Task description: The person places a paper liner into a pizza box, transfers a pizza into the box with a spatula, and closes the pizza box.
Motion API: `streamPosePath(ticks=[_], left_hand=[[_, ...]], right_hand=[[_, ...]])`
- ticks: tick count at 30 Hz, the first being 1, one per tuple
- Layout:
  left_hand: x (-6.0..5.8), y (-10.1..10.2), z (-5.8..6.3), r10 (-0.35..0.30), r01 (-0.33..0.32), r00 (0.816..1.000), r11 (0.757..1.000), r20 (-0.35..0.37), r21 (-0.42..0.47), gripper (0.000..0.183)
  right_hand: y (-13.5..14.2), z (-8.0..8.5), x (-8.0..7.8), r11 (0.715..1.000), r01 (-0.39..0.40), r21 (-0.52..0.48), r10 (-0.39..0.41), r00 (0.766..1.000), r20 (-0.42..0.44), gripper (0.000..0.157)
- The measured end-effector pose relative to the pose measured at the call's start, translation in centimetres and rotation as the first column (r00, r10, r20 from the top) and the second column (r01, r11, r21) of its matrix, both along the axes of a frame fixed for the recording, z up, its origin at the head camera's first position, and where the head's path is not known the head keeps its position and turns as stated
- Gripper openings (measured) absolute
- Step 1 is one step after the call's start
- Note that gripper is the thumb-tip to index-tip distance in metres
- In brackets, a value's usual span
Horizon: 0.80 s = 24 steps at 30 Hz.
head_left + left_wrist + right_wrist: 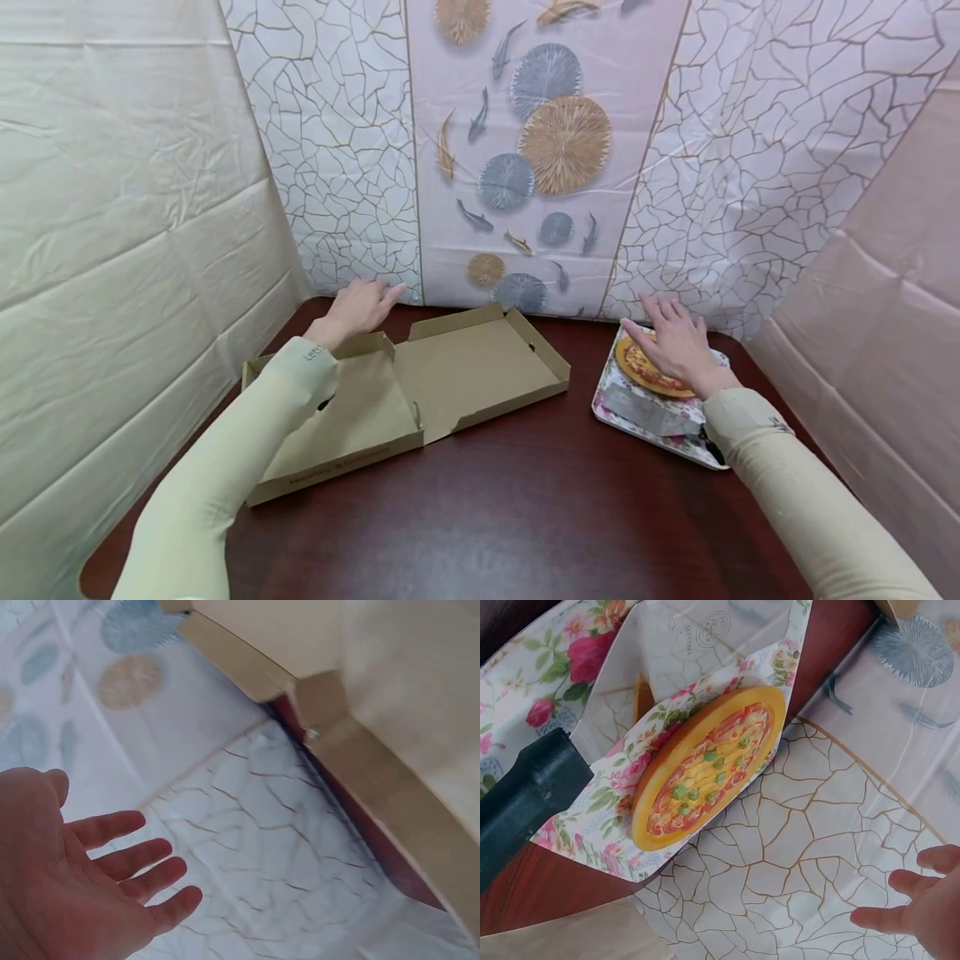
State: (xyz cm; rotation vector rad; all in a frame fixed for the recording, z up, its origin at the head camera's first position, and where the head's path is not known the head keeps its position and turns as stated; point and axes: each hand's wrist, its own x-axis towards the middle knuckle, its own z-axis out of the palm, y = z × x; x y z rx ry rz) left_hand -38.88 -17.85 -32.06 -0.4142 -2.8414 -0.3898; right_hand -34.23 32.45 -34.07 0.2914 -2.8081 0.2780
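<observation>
An unfolded cardboard pizza box (480, 367) lies on the left and middle of the table, its lid laid back to the right. My left hand (358, 308), fingers spread and holding nothing, is over the back edge of its left half. On the right, a floral tray (609, 398) carries a small pizza (712, 776) and a metal spatula (648, 410) with a dark handle (532, 791). Above the pizza in the head view hovers my right hand (678, 350), its fingers extended and nothing in them. Part of the pizza is hidden behind that hand.
The dark red-brown table (480, 517) runs up to a patterned cloth backdrop (517, 167). Pale cloth walls close off the left (142, 208) and right (877, 308) sides. The tray stands near the right rear of the table.
</observation>
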Motion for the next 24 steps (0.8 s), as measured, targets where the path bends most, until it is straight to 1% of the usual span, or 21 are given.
streamPosePath(ticks=[5, 10, 13, 17, 20, 24], left_hand=[[0.5, 1.8, 0.9, -0.007, 0.007, 0.999, 1.000, 0.042, 0.015, 0.065], [1.0, 2.7, 1.0, -0.012, 0.011, 0.999, 1.000, 0.051, 0.022, 0.067], [1.0, 2.8, 0.9, -0.015, 0.014, 0.999, 1.000, 0.050, 0.020, 0.067], [1.2, 2.6, 0.5, -0.016, 0.015, 0.999, 1.000, 0.050, 0.019, 0.066], [1.3, 2.4, 0.0, -0.017, 0.015, 0.998, 1.000, 0.063, 0.027, 0.066], [1.3, 2.1, -0.5, -0.017, 0.013, 0.997, 0.999, 0.081, 0.044, 0.067]], right_hand=[[0.2, 0.0, 0.2, 1.000, 0.008, -0.013, -0.007, 1.000, 0.010, 0.075], [0.7, 0.0, 0.4, 1.000, 0.022, -0.013, -0.022, 1.000, 0.021, 0.076], [1.1, -0.2, 0.3, 0.999, 0.032, -0.009, -0.032, 0.999, 0.017, 0.076], [1.6, -0.4, 0.4, 0.999, 0.048, -0.004, -0.048, 0.999, 0.022, 0.077], [2.0, -0.6, 0.5, 0.998, 0.061, 0.003, -0.061, 0.998, 0.031, 0.078], [2.4, -0.8, 0.7, 0.998, 0.059, 0.008, -0.059, 0.998, 0.035, 0.078]])
